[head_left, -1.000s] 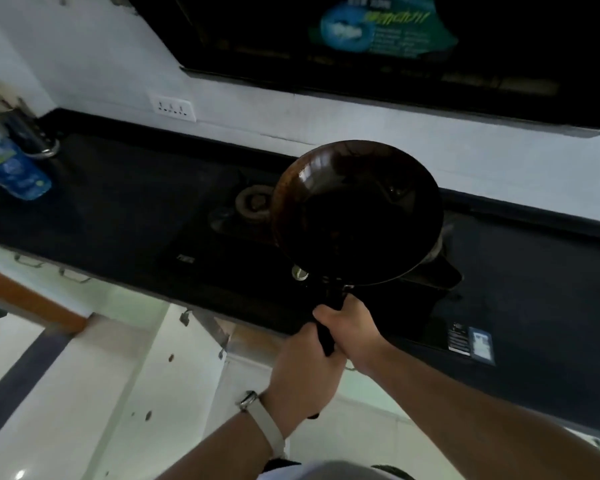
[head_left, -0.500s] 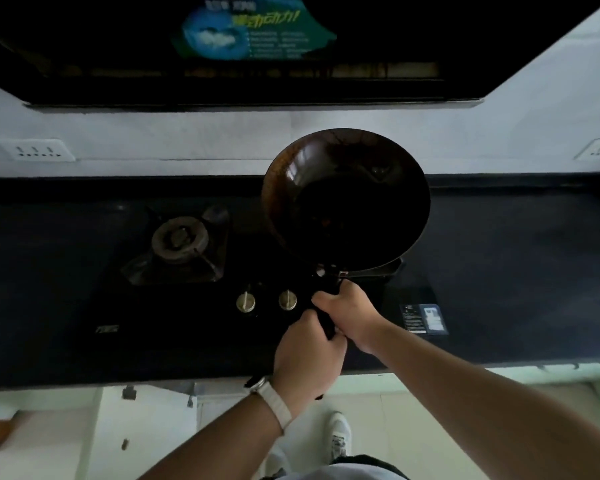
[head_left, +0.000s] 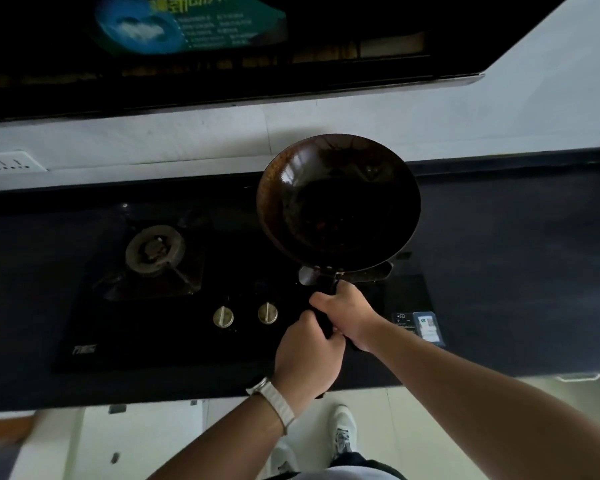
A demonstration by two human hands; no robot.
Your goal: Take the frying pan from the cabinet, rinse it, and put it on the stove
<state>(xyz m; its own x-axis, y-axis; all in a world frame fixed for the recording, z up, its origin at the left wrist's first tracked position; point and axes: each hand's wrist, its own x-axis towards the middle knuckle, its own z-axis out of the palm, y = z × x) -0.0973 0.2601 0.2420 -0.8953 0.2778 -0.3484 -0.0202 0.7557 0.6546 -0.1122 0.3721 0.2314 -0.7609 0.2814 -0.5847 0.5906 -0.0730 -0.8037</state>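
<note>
Head cam: dark round steel frying pan with a black straight handle sits over the right-hand burner of the black glass gas stove; can't tell if it's resting on the pan support that pokes out under its near rim or just above it. Pan bowl is tilted slightly toward the camera, inside dark and glossy with brownish patina and a few reddish specks near the bottom; can't tell whether those are residue or reflections.

Right hand is wrapped closed around the handle near the pan. Left hand is closed around the handle end just behind it, the two hands touching. White watch strap on left wrist.

Left burner is bare. Two round metal knobs sit at the stove's front, left of the hands. Black range hood hangs overhead, white wall socket at far left.

Vs 0.5 s ago: pan has shifted a bit right and down toward the right burner, same two-hand grip. View is framed almost the same, stove square-on.
</note>
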